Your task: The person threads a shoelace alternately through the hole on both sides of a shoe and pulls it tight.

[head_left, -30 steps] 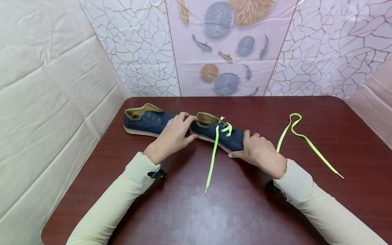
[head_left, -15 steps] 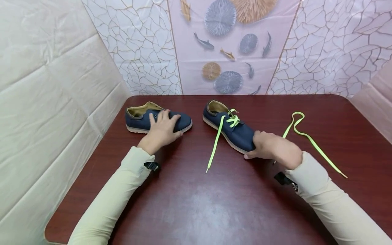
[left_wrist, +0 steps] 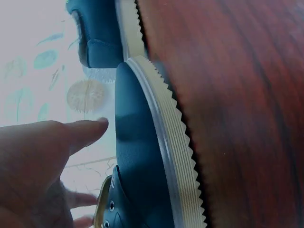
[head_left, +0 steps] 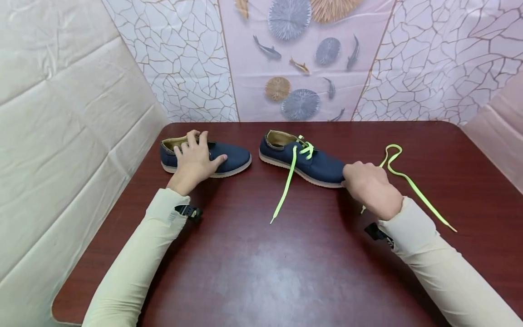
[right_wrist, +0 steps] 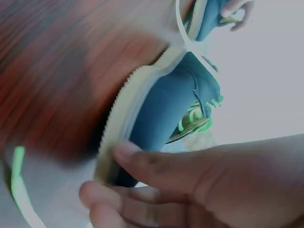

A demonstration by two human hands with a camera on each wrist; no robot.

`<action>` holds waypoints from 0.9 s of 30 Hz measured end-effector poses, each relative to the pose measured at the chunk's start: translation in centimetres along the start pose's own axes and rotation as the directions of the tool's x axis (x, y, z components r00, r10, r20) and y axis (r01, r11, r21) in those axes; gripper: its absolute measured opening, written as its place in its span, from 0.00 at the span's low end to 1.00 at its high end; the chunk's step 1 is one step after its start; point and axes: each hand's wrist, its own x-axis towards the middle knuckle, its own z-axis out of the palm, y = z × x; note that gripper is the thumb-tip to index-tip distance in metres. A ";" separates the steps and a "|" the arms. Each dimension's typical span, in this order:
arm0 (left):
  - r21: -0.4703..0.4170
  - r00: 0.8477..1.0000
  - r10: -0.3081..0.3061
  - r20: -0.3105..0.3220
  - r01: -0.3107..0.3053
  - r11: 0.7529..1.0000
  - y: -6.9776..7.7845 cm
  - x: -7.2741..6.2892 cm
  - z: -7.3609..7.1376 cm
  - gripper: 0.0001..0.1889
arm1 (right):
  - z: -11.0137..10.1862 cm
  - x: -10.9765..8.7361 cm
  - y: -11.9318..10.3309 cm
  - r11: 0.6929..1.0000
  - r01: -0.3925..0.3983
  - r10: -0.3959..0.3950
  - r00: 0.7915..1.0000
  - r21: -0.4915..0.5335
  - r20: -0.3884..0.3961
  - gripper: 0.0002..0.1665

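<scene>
Two navy shoes with pale ridged soles lie on the table, toes to the right. Over the left one, an unlaced shoe (head_left: 234, 158), my left hand (head_left: 192, 161) spreads its fingers above the opening and eyelets; its thumb stands off the upper in the left wrist view. With the toe of the laced shoe (head_left: 320, 165) between thumb and fingers, my right hand (head_left: 371, 187) pinches it at the sole edge. A neon yellow-green shoelace (head_left: 286, 186) runs through that shoe's eyelets, one long end trailing toward me. The right hand's fingertips are hidden in the head view.
A second neon shoelace (head_left: 421, 195) lies loosely looped right of the right hand, partly behind it. The dark red wooden table (head_left: 253, 263) meets a patterned backdrop (head_left: 302, 59) at the back and a pale fabric wall (head_left: 81, 136) on the left.
My left hand has moved left from between the shoes to over the unlaced one. The laced shoe has shifted right and back with my right hand at its toe, leaving a gap between the shoes.
</scene>
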 end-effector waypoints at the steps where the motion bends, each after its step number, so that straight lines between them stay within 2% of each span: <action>1: -0.024 1.000 -0.013 -0.020 0.012 1.000 0.0 0.0 0.0 0.50 | 0.1 0.2 0.2 1.000 0.008 -0.007 1.000 0.015 -0.015 0.11; 4: -0.079 0.996 -0.049 -0.073 0.044 0.996 -0.1 0.0 -0.1 0.52 | 0.5 0.9 0.7 0.996 0.030 -0.030 1.000 0.083 0.002 0.13; 6: -0.092 0.994 -0.071 -0.085 0.063 0.994 -0.1 0.1 0.0 0.50 | 0.8 1.4 0.9 0.991 0.034 -0.039 0.999 0.128 0.031 0.15; 8: -0.082 0.993 -0.088 -0.074 0.082 0.993 -0.1 0.2 -0.1 0.47 | 1.2 2.0 1.1 0.987 0.036 -0.045 0.998 0.156 0.054 0.20; 14: -0.030 0.992 -0.127 0.003 0.127 0.991 -0.7 0.6 -0.2 0.41 | 2.1 3.0 2.1 0.981 -0.004 -0.023 0.990 0.196 0.139 0.46; 16: -0.012 0.992 -0.121 0.042 0.122 0.992 -0.9 0.7 -0.3 0.38 | 2.2 3.2 2.3 0.978 -0.025 -0.012 0.985 0.208 0.170 0.51; 19: -0.027 0.993 -0.091 0.073 0.093 0.995 -1.3 0.9 -0.5 0.33 | 2.2 3.3 2.6 0.976 -0.023 -0.015 0.985 0.219 0.170 0.55; 24: -0.117 0.998 -0.025 0.054 0.032 0.993 -2.7 1.0 -1.0 0.24 | 2.2 3.5 2.6 0.971 0.013 -0.048 0.989 0.239 0.142 0.56; 27: -0.153 1.000 -0.003 0.031 0.008 0.988 -3.7 0.5 -1.2 0.18 | 2.5 4.0 2.1 0.966 0.030 -0.067 0.988 0.255 0.138 0.56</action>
